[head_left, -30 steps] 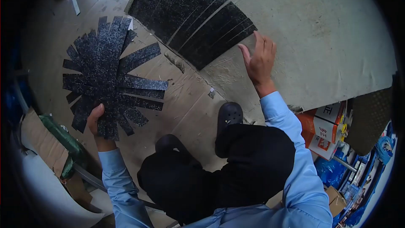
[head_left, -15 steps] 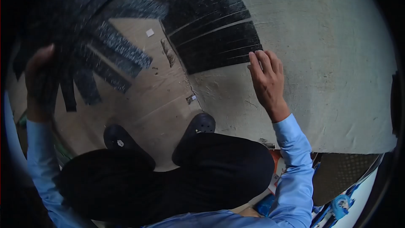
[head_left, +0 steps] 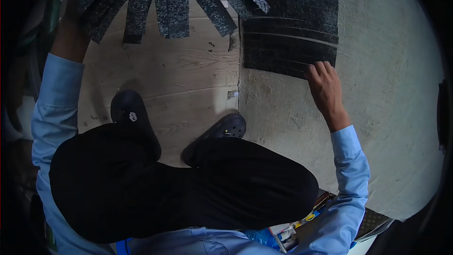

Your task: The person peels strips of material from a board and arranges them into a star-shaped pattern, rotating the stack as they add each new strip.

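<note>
My left hand [head_left: 74, 16] is in the dim upper left, partly hidden, closed on a bundle of black strips [head_left: 172, 12] that fan out with their speckled ends over the floor. On the pale board lies a black sheet [head_left: 288, 23] cut crosswise into strips, with narrow gaps between some of them. My right hand [head_left: 325, 87] is at the sheet's near right corner, fingers bent and pressed together on the edge of the nearest strip. Its fingertips are partly hidden.
The large pale board [head_left: 377, 89] spans the right side. Two dark clogs [head_left: 134, 113] stand on the wood-patterned floor [head_left: 174, 89]. Small scraps lie along the board's left edge. Below my right arm are a blue plastic bag [head_left: 262, 237] and other small items.
The fanned strips have moved up and to the right with my left hand. In the shifted view, my right hand remains at the sheet's corner.
</note>
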The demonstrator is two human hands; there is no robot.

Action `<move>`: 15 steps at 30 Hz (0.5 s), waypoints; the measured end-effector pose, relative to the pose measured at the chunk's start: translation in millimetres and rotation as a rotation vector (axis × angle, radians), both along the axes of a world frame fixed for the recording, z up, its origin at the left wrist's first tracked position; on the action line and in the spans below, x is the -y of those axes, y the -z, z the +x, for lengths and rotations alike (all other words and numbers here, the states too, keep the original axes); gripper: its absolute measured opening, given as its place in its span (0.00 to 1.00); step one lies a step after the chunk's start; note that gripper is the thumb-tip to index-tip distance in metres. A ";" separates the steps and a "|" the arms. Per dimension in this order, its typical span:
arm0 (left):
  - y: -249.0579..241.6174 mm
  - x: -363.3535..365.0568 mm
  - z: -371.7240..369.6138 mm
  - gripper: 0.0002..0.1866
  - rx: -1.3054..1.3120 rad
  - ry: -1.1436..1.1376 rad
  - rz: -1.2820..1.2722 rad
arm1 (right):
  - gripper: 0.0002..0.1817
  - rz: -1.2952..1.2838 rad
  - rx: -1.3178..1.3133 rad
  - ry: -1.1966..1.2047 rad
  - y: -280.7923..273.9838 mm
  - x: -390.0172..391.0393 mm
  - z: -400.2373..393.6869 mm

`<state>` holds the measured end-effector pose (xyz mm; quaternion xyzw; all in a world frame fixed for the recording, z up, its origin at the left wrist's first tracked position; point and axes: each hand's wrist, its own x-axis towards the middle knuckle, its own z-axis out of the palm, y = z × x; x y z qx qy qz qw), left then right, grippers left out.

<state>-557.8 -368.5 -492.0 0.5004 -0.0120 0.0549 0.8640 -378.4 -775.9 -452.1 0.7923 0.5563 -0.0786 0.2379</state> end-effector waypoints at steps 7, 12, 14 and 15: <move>13.9 -9.1 -10.0 0.13 0.080 0.022 0.040 | 0.16 0.498 -1.194 0.974 85.7 -28.3 -93.0; 44.1 -9.7 -6.0 0.13 0.250 0.441 0.333 | 0.46 1.188 -2.132 1.156 102.0 -43.3 -108.4; 40.3 15.5 -5.9 0.15 -0.287 0.581 0.109 | 0.53 1.358 -2.682 0.994 96.4 -50.6 -116.8; 21.7 41.5 -1.3 0.18 -0.694 0.561 -0.005 | 0.51 1.446 -2.824 0.823 104.8 -48.3 -120.9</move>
